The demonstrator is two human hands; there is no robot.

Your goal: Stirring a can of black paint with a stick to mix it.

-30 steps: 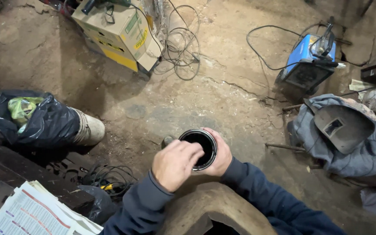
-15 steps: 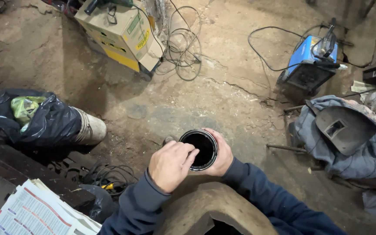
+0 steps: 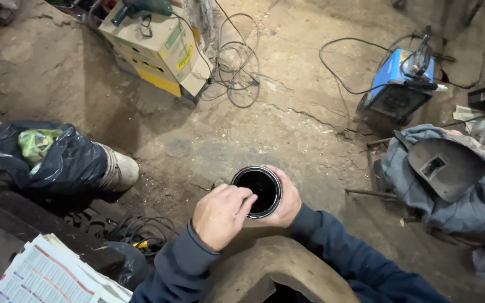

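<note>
At far left a black bag point(image 3: 57, 160) lay on the dirt floor point(image 3: 287, 134). Your left hand point(image 3: 220, 216) pinched the near rim of the black cylindrical can point(image 3: 257, 191), held centre frame above the floor; your right hand point(image 3: 284, 202) cupped its far side. A blue welder point(image 3: 399, 81) stood at right.

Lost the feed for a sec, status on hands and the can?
Right hand wrapped round the open can. Left hand on its rim, fingertips at the opening. Can held above the dirt floor; nothing blocking it.
</note>
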